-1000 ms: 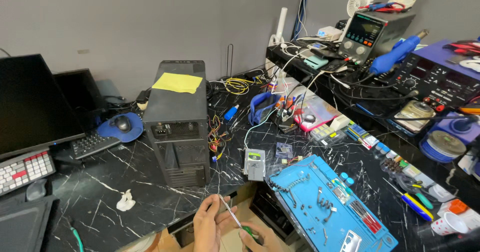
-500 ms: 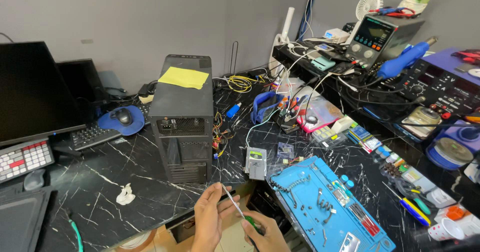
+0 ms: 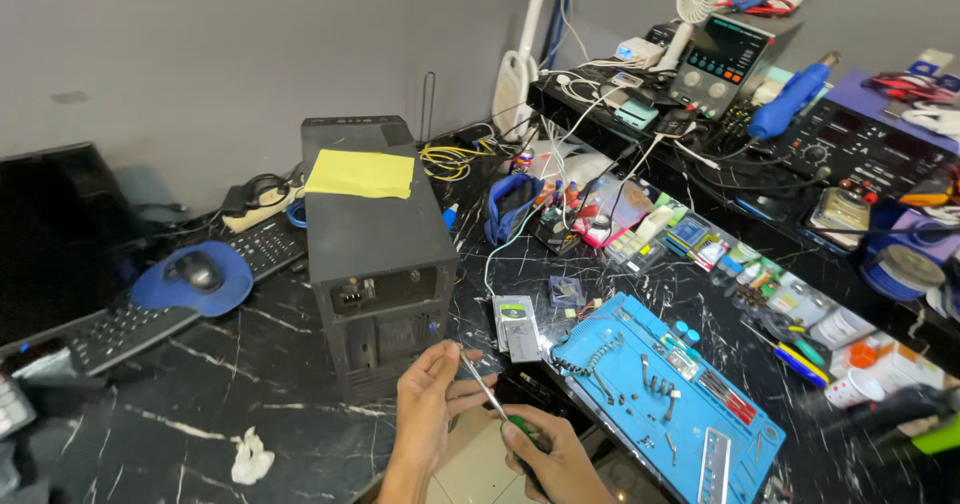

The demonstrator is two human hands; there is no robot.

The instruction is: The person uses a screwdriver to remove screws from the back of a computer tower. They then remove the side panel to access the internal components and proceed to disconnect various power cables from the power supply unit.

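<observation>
Right hand grips the screwdriver handle, fingers closed; left hand fingers pinch its shaft tip, loosely curled.

Left hand is raised, fingers curled, fingertips pinching together. Right hand sits just beside it, lower, closed in a fist-like grip.

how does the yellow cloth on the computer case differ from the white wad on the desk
The yellow cloth lies spread flat on top of the black computer case; the white wad sits crumpled on the dark marble desk. The cloth is larger and bright yellow, the wad small and white. Both lie loose, and neither hand touches them.
</observation>
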